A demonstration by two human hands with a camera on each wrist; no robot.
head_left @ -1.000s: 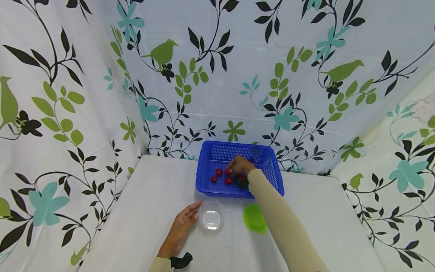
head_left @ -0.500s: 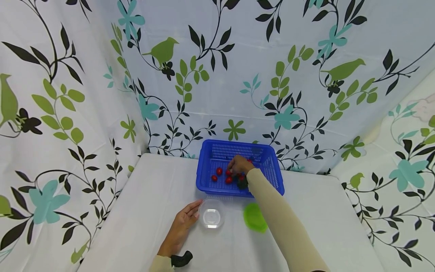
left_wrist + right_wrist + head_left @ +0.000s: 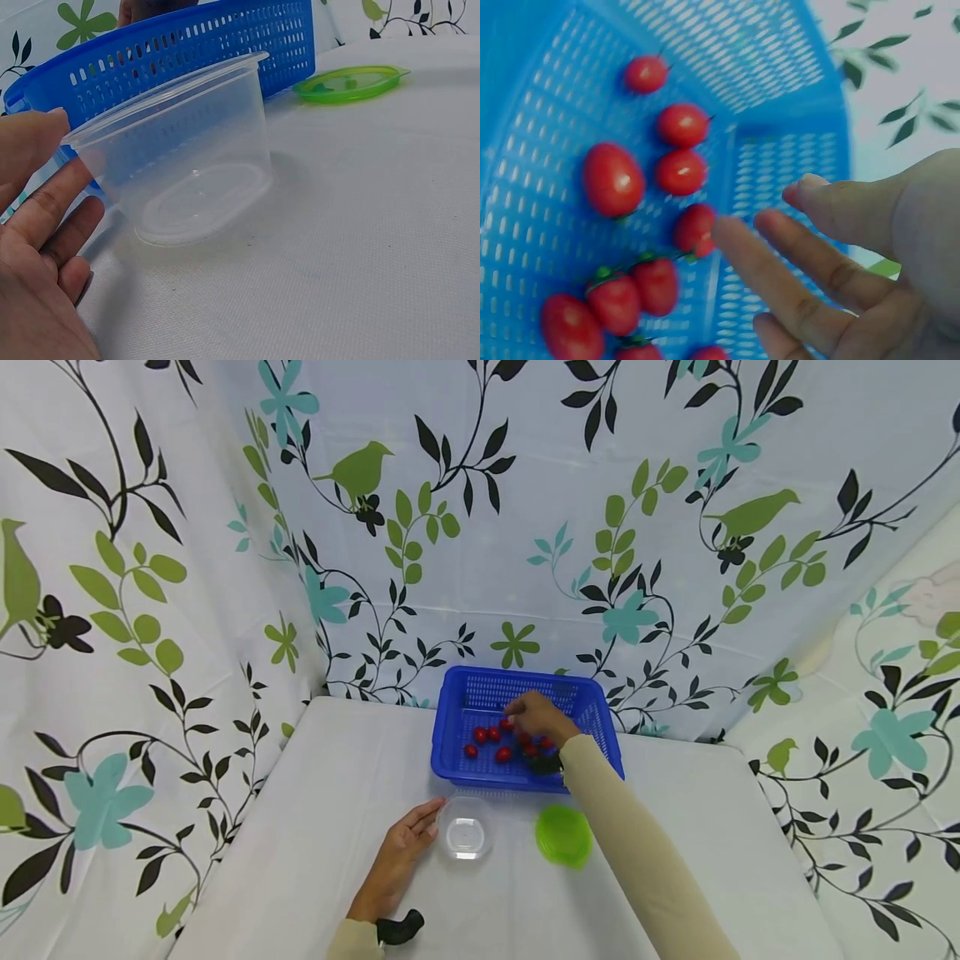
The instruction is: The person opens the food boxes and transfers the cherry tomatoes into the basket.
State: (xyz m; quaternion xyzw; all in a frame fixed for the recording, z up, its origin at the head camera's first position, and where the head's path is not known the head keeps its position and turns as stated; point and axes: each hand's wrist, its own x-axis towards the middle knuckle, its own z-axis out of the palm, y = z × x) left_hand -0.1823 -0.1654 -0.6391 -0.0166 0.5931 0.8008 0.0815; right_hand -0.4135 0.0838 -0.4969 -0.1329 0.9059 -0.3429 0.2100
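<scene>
Small red cherry tomatoes [image 3: 503, 754] lie loose in a blue plastic basket [image 3: 450, 771]. My right hand [image 3: 536, 714] reaches into the basket with fingers spread apart. In the right wrist view a fingertip is right at one tomato [image 3: 695, 229], and nothing is gripped. Nearer on the table stands a clear plastic container [image 3: 187, 150] with nothing in it. Beside its left wall, my left hand [image 3: 397, 860] has its fingers loosely extended, the thumb tip at the rim and a fingertip against the wall.
A bright green lid [image 3: 563, 836] lies on the white table [image 3: 315, 810], right of the clear container. Something dark green [image 3: 545, 764] is in the basket below the right hand. Patterned curtains [image 3: 480, 527] stand behind the table and at both sides.
My right hand has opened away from the tomatoes and shifted slightly right and up. Several tomatoes now show left of it, some changed in place. The left hand stays at the container.
</scene>
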